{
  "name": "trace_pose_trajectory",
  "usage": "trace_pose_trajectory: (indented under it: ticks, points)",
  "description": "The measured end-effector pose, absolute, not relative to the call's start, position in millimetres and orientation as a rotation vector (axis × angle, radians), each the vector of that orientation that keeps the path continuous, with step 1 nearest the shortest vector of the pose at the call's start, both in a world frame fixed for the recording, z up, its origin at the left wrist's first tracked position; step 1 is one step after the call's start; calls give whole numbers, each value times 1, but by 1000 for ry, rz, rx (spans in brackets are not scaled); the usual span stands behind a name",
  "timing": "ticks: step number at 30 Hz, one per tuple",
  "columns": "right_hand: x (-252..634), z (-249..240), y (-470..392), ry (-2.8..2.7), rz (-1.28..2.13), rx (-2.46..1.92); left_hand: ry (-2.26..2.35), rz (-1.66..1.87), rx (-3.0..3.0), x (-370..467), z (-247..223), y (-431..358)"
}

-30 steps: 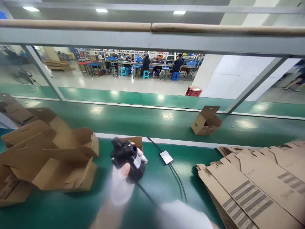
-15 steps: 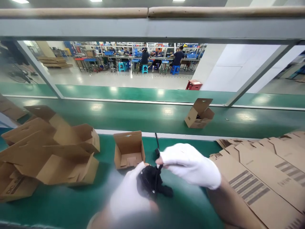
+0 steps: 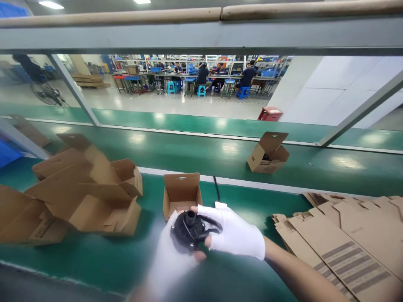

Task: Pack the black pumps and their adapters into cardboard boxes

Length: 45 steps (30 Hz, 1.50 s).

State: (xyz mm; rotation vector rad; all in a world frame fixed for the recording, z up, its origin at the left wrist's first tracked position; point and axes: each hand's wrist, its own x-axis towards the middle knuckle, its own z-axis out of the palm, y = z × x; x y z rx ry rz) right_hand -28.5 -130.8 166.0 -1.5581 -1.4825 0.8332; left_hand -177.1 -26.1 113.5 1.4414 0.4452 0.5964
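Observation:
A round black pump (image 3: 188, 228), with a short pipe stub on top and screws round its rim, sits in my left hand (image 3: 168, 251). My left fingers and thumb wrap round its body. My right hand (image 3: 237, 235) grips the pump's side, its fingers closed about the side outlet and the cable. Both hands wear white gloves with bare fingertips. Beyond the right hand, a black cable (image 3: 217, 188) lies on the green surface, a white tag (image 3: 221, 205) near it. Just behind the pump stands an open cardboard box (image 3: 181, 188), its lid raised and its front partly hidden.
Several open boxes (image 3: 103, 209) crowd the left. Flattened cartons (image 3: 346, 235) are piled at the right. Another open box (image 3: 267, 155), with something dark inside, stands on the green belt (image 3: 189, 151) past a white edge strip. Metal posts and a beam frame the far side; people sit beyond.
My right hand has moved from the cable down onto the pump's side. The pump has turned so its pipe stub faces up. The whole view has shifted slightly.

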Motion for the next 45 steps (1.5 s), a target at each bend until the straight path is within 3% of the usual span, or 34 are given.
trace_pose_trajectory:
  ticks: [5, 10, 13, 17, 21, 31, 34, 40, 45]
  points:
    - [-31, 176, -118, -1544, 406, -1853, 497, 789, 1481, -185, 99, -21]
    - [-28, 187, -89, -1594, 109, -2041, 559, 1248, 2251, -195, 63, -14]
    - [-28, 191, -67, -1749, 43, -2257, 395, 1202, 2549, -188, 47, -13]
    - [-30, 180, -41, -2014, 113, -2482, 474, 1160, 2668, -173, 32, -8]
    - [-32, 159, -22, -2173, 476, -2620, 500, 1253, 2695, -168, 19, -8]
    - [-30, 116, 14, -2285, 978, -2551, 531, 1265, 2714, -165, 19, -21]
    - [-32, 124, 5, -2272, 961, -2532, 525, 1271, 2714, -165, 16, -19]
    - [-6, 186, -85, -2252, 470, -2386, 511, 1220, 2646, -178, 24, -19]
    - [63, 174, -135, -1981, 439, -2785, 394, 1069, 2701, -177, 50, -20]
